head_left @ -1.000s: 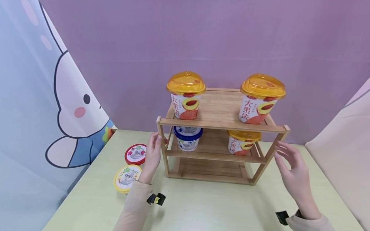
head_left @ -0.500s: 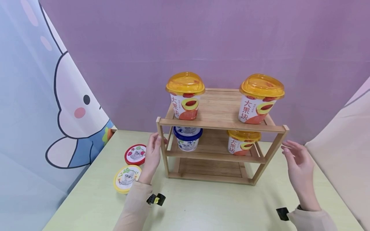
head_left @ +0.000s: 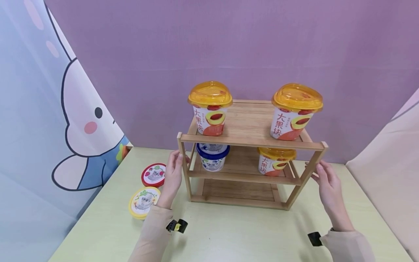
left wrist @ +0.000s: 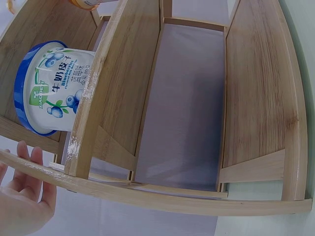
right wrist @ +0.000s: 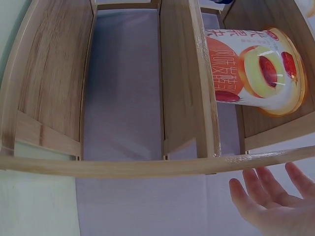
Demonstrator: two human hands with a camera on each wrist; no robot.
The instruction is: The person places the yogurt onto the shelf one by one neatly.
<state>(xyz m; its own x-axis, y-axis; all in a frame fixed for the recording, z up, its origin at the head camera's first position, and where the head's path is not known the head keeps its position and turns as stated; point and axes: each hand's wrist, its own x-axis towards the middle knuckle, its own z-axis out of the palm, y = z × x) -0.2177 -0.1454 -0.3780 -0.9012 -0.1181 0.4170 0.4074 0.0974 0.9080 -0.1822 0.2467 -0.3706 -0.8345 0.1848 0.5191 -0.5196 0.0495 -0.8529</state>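
A three-tier wooden rack point(head_left: 248, 139) stands on the table between both hands. My left hand point(head_left: 172, 176) holds its left front post, with the fingers reaching behind the wood. In the left wrist view those fingers point(left wrist: 33, 179) show on both sides of the post. Beside the right post is my right hand point(head_left: 330, 189), fingertips right at the wood and fingers loosely extended in the right wrist view. On the top tier stand two yellow-lidded yogurt cups point(head_left: 212, 120) point(head_left: 288, 123). The middle tier bears a blue-lidded blueberry yogurt cup point(left wrist: 59, 88) and another yellow-lidded cup point(right wrist: 261, 71).
Left of the rack, a red-lidded cup point(head_left: 154, 174) and a yellow-lidded cup point(head_left: 144, 202) sit on the pale green table point(head_left: 229, 233), close to my left forearm. A purple curtain point(head_left: 248, 43) hangs behind, and a cartoon-print cloth point(head_left: 88, 120) stands at the left.
My right hand first drew away from the right post, then came back in to it with its fingertips at the wood. The left hand and the rack stay in place.
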